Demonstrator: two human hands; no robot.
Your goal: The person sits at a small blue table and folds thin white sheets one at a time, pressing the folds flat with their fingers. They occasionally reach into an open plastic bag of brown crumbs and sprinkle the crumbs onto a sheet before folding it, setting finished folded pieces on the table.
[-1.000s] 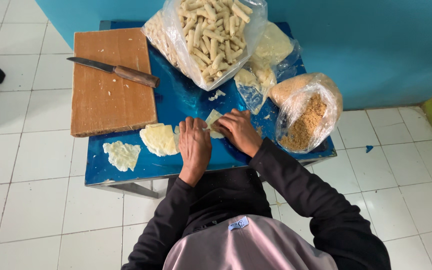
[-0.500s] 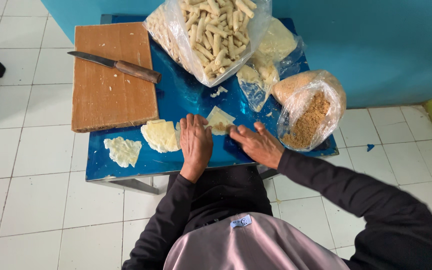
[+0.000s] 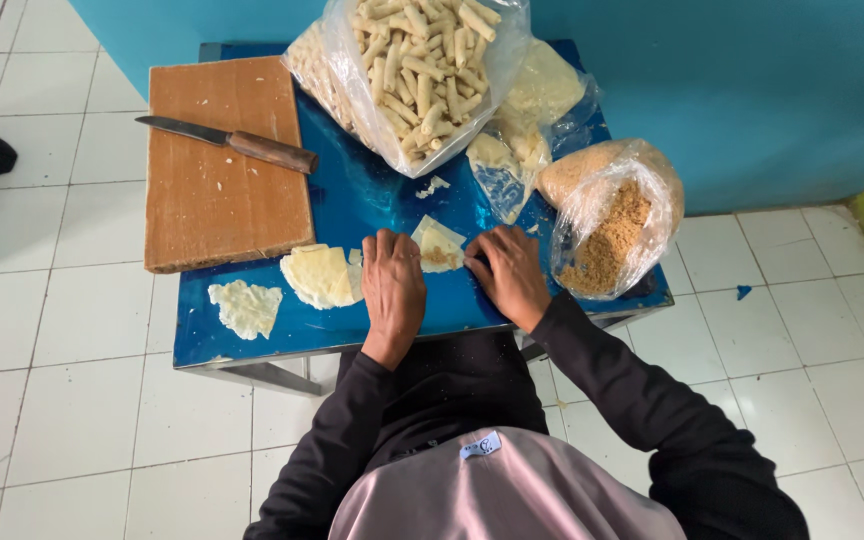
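A pale thin wrapper (image 3: 439,243) with brownish filling on it lies on the blue table (image 3: 372,190) between my hands. My left hand (image 3: 393,285) rests flat beside the wrapper's left edge, fingertips touching it. My right hand (image 3: 508,273) lies at its right edge, fingers curled against it. Left of my left hand sits a small stack of wrappers (image 3: 320,275); a single torn wrapper (image 3: 245,306) lies further left.
A wooden cutting board (image 3: 220,190) with a knife (image 3: 229,143) sits at the back left. A clear bag of finished rolls (image 3: 412,60), a bag of more wrappers (image 3: 532,110) and a bag of brown crumbs (image 3: 612,215) stand behind and right. White tiled floor surrounds the table.
My right hand went out toward the crumb bag, then came back to the wrapper's right edge. Brown filling now lies on the wrapper. My left hand stayed put.
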